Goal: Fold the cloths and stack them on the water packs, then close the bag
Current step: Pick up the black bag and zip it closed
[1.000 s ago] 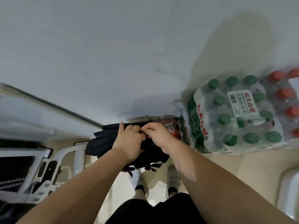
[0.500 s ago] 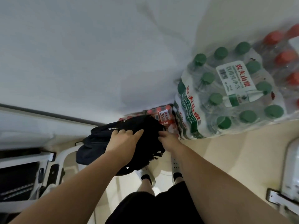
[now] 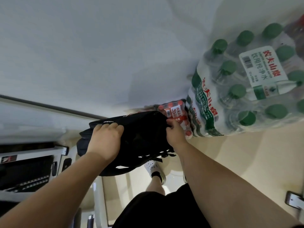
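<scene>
A black bag (image 3: 139, 135) lies at the centre of the head view, against the white wall. My left hand (image 3: 105, 142) lies on top of the bag's left part, fingers curled over its upper edge. My right hand (image 3: 175, 132) pinches the bag's right end, likely at the zip. Just right of the bag stands a small pack of red-capped water bottles (image 3: 176, 112). A big shrink-wrapped pack of green-capped water bottles (image 3: 246, 89) is stacked to the right. No cloths show.
A white wall (image 3: 115, 55) fills the upper part of the view. Dark white-framed equipment (image 3: 29, 170) stands at the lower left. My legs and white shoes (image 3: 153, 168) are below the bag on the beige floor (image 3: 246, 162). A metal fitting (image 3: 294, 199) sits at the lower right.
My hands were together at the bag's middle; the right hand has since slid to the bag's right end while the left stays on top. The view has tilted toward the water packs.
</scene>
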